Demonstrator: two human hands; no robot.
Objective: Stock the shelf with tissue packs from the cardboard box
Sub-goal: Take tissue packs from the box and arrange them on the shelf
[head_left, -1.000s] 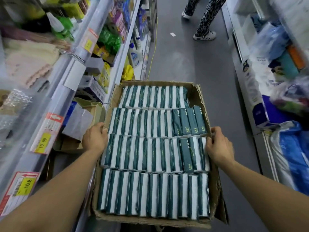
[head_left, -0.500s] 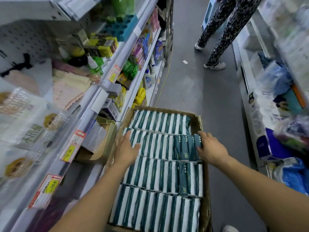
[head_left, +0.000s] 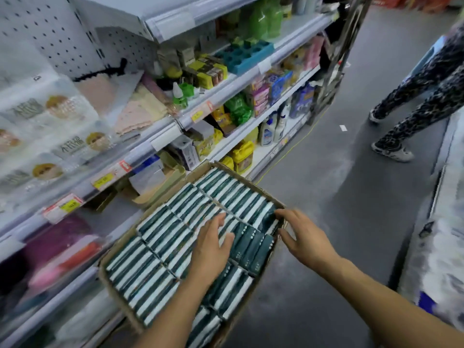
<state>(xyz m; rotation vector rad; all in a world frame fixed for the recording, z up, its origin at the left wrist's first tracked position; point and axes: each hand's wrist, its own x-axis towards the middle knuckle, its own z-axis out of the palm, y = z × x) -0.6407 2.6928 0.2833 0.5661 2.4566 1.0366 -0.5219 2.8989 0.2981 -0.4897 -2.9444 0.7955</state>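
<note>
cardboard box [head_left: 253, 187] on aisle floor, packed w/ tissue packs [head_left: 160, 247], left hand [head_left: 209, 249] flat on packs, fingers loose, right hand [head_left: 305, 241] spread wide at far-right packs, holding nothing, shelf [head_left: 160, 131] left, crowded w/ goods, price tags [head_left: 103, 182] unreadable, another person's legs [head_left: 411, 109] far right

Two hands — left [head_left: 211, 249], right [head_left: 305, 238] — spread open over green-and-white tissue packs [head_left: 160, 249] filling a cardboard box [head_left: 113, 285] beside stocked shelves [head_left: 163, 131] in a shop aisle.

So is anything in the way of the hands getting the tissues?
No. The cardboard box is open on top, and nothing covers the tissue packs. The left hand is right over them; the right hand is at the box's right edge.
</note>
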